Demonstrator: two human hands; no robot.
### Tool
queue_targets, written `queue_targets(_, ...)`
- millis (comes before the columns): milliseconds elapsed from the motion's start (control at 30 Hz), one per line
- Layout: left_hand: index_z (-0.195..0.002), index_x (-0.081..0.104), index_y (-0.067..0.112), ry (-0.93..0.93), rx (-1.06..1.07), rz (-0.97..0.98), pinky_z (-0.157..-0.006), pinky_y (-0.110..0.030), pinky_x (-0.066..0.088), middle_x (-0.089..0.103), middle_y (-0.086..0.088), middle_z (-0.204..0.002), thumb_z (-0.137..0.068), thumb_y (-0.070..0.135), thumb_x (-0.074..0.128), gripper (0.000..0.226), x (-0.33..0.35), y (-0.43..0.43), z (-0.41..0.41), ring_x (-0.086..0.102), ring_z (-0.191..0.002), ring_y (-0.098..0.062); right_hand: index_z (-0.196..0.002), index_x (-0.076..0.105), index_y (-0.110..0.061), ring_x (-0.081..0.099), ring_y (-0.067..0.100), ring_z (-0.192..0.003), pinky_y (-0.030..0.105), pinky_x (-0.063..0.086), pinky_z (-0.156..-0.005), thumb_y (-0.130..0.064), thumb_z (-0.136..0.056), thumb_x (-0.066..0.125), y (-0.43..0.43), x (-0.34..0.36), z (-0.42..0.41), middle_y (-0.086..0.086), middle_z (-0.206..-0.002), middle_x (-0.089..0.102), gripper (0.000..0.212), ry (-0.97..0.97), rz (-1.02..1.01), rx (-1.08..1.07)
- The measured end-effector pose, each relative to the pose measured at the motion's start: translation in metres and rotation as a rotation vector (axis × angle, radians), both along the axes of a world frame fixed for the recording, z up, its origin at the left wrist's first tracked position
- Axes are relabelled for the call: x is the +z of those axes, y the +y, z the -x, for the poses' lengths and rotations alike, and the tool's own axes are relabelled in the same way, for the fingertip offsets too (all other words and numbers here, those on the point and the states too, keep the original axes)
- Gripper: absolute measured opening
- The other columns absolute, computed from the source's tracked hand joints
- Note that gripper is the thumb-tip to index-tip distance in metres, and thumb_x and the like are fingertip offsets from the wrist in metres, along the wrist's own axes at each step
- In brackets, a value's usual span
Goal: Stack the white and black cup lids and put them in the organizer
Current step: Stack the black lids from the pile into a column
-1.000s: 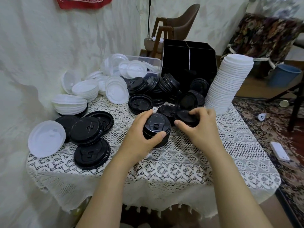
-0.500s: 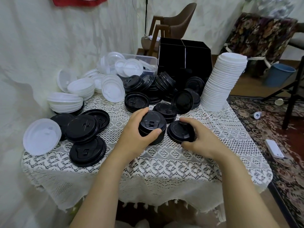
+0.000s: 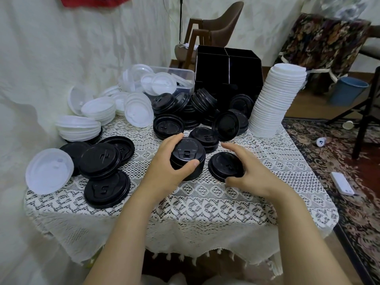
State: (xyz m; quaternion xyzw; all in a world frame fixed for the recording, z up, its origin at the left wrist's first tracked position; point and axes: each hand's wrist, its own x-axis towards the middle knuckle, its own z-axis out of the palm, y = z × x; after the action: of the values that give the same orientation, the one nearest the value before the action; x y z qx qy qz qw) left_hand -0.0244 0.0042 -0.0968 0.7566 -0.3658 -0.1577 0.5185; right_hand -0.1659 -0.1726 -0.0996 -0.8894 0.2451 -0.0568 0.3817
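Left hand (image 3: 167, 168) is wrapped round a short stack of black lids (image 3: 188, 159) near the middle of the lace tablecloth (image 3: 205, 204), thumb on the near side, fingers curled over the far rim. Right beside that stack, the right hand (image 3: 249, 171) cups a single black lid (image 3: 226, 166) lying flat on the cloth, fingers spread and arched round its right edge, thumb at the near rim; I cannot tell if it is lifted at all.

Behind the stack, loose black lids (image 3: 195, 112) are heaped against the black organizer (image 3: 228, 73), which stands at the far edge of the table with its divided compartments open at the top. To the right of the organizer leans a tall stack of white lids (image 3: 275, 101), tilted away from it. To the organizer's left sits a clear plastic tub (image 3: 181, 75) with white lids spilling out in front of it. Further left of the held stack lie three or four flat black lids (image 3: 99, 159) and one white lid (image 3: 49, 170) at the table's edge.

A pale curtain (image 3: 61, 58) hangs along the left. Beyond the organizer stands a brown chair (image 3: 224, 23); right of the table, a patterned carpet (image 3: 353, 182) and a blue bucket (image 3: 347, 91).
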Motion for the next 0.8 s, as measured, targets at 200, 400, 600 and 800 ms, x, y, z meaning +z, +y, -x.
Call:
queue_targets(200,-0.144,0.036,0.032,-0.007,0.000,-0.002,-0.103,-0.016,0.033,0.037,0.022,-0.138,-0.085,0.032,0.071,0.068,0.000,0.000,-0.001,0.039,-0.128,0.001,-0.136,0.043,-0.043,0.041,0.015,-0.130,0.041,0.035,-0.113,-0.031,-0.067,0.089,-0.002,0.000,0.003,-0.020,-0.130,0.044,0.084,-0.025,-0.013,-0.002)
queue_targets(400,-0.144,0.036,0.033,0.014,-0.014,-0.012,-0.089,0.003,0.029,0.035,0.021,-0.141,-0.082,0.027,0.074,0.073,0.000,0.001,-0.003,0.037,-0.126,0.003,-0.135,0.053,-0.033,0.056,0.000,-0.104,0.010,0.044,-0.088,-0.018,-0.068,0.088,0.001,0.012,0.005,-0.017,-0.119,0.055,0.077,-0.056,-0.035,-0.033)
queue_targets(600,-0.144,0.036,0.032,0.022,-0.024,-0.007,-0.087,0.007,0.029,0.035,0.023,-0.137,-0.079,0.024,0.078,0.078,0.000,0.002,-0.004,0.037,-0.122,0.007,-0.136,0.052,-0.031,0.046,-0.013,-0.116,-0.005,0.027,-0.093,-0.023,-0.073,0.083,0.015,0.037,-0.007,-0.019,-0.132,0.049,0.070,-0.337,0.078,-0.051)
queue_targets(800,-0.145,0.034,0.037,0.068,-0.032,0.002,-0.106,-0.026,0.039,0.043,0.016,-0.140,-0.070,0.024,0.085,0.091,-0.001,0.003,-0.007,0.044,-0.126,-0.002,-0.135,0.054,-0.031,0.037,-0.009,-0.130,0.008,0.026,-0.108,-0.023,-0.077,0.080,0.042,0.041,-0.036,-0.013,-0.141,0.045,0.063,-0.338,0.094,0.097)
